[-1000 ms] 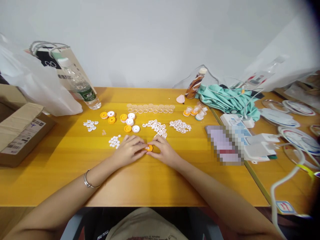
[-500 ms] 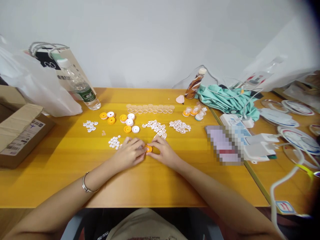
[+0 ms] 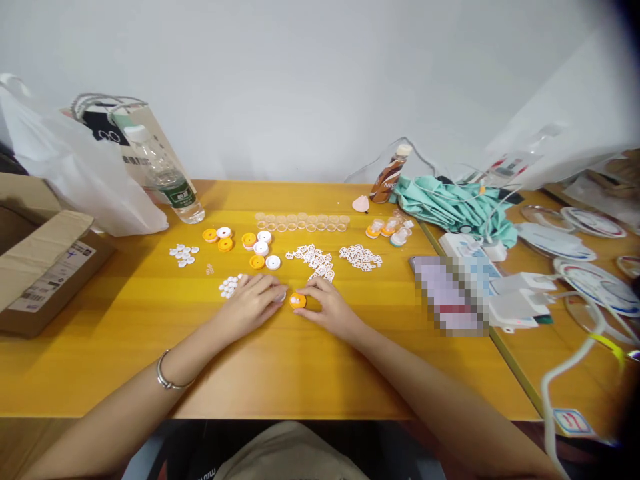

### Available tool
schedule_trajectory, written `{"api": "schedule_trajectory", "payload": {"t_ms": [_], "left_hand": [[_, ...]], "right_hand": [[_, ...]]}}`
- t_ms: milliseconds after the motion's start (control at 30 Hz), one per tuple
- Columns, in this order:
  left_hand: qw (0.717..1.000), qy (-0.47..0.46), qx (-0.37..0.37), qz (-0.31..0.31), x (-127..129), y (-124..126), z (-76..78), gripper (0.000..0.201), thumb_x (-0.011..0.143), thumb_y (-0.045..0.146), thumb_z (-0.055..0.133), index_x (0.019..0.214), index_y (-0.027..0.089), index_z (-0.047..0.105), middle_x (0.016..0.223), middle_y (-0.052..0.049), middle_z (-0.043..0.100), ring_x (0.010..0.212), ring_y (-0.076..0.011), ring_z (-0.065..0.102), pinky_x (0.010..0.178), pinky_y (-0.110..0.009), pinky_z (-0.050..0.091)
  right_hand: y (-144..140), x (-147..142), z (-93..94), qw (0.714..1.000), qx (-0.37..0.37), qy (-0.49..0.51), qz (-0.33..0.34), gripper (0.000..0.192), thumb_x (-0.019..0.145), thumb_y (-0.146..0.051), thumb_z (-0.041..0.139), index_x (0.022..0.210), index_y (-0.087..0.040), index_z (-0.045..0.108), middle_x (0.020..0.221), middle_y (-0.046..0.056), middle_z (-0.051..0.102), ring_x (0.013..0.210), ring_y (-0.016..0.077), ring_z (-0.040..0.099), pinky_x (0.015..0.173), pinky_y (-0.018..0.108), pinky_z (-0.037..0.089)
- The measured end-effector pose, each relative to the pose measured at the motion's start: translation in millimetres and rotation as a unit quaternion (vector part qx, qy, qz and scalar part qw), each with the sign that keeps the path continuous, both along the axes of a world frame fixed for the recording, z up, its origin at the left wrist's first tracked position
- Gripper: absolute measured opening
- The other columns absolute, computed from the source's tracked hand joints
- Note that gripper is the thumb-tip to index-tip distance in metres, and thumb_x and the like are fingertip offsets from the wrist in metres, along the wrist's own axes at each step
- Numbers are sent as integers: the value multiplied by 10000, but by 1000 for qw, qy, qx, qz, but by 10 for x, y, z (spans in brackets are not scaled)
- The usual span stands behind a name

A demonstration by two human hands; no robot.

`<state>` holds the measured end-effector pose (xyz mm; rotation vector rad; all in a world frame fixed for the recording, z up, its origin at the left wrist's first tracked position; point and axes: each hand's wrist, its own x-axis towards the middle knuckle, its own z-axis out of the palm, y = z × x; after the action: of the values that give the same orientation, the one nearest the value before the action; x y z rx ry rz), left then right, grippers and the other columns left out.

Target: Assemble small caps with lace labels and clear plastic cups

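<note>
My right hand pinches a round orange plastic cap by its edge, between thumb and fingers; a small pale piece sits at its middle. Just to the left, my left hand is closed, with a small clear plastic piece at its fingertips, apart from the cap. Behind the left hand lie small white discs, partly covered by it. Farther back are orange and white round caps and white openwork pieces.
A row of clear cups stands behind the parts. Clear-topped assemblies sit at right, near a brown bottle, teal cloth, a phone and a power strip. At left are a cardboard box and a water bottle.
My left hand has drawn back to the left from the orange cap, leaving a gap and showing more of it. My right hand keeps its hold. The view has shifted slightly.
</note>
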<state>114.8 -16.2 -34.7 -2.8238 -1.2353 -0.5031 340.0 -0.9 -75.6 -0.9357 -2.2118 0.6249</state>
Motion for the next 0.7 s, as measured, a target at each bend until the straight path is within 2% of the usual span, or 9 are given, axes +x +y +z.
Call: {"api": "schedule_trajectory", "payload": {"t_ms": [133, 300, 400, 533, 700], "left_hand": [[1000, -4, 6, 13, -30, 76, -60, 175, 916, 254, 459, 976, 196, 613, 932, -48, 643, 835, -168, 552, 668, -289, 301], [999, -29, -11, 31, -130, 164, -33, 186, 905, 277, 477, 994, 217, 629, 1000, -57, 650, 911, -186, 575, 721, -298, 344], [996, -50, -53, 58, -352, 239, 65, 208, 894, 289, 476, 1015, 218, 630, 1038, -63, 640, 951, -199, 581, 772, -310, 392], [983, -35, -108, 143, -671, 341, 182, 230, 868, 289, 460, 931, 178, 651, 945, -76, 650, 851, -210, 607, 768, -318, 437], [967, -24, -193, 164, -730, 415, 155, 216, 807, 346, 509, 854, 189, 650, 852, -51, 660, 767, -200, 610, 710, -296, 447]], "right_hand": [[-9, 0, 20, 1000, 4, -2, -7, 286, 775, -337, 664, 1025, -205, 621, 956, 67, 548, 904, 197, 545, 829, 365, 470], [-10, -1, 30, 1000, 7, -6, -7, 284, 768, -329, 670, 1017, -200, 628, 948, 72, 557, 893, 199, 551, 819, 370, 477], [-7, 0, 29, 1000, 7, -7, -9, 292, 762, -324, 677, 1024, -204, 632, 930, 69, 560, 888, 201, 553, 806, 371, 483], [-7, 0, 30, 1000, 7, -3, -11, 301, 764, -323, 674, 1046, -221, 646, 924, 66, 561, 880, 203, 555, 796, 370, 491], [-7, -3, 10, 1000, 1, -1, -13, 338, 760, -311, 679, 1087, -233, 642, 931, 64, 555, 883, 204, 553, 804, 372, 494]]}}
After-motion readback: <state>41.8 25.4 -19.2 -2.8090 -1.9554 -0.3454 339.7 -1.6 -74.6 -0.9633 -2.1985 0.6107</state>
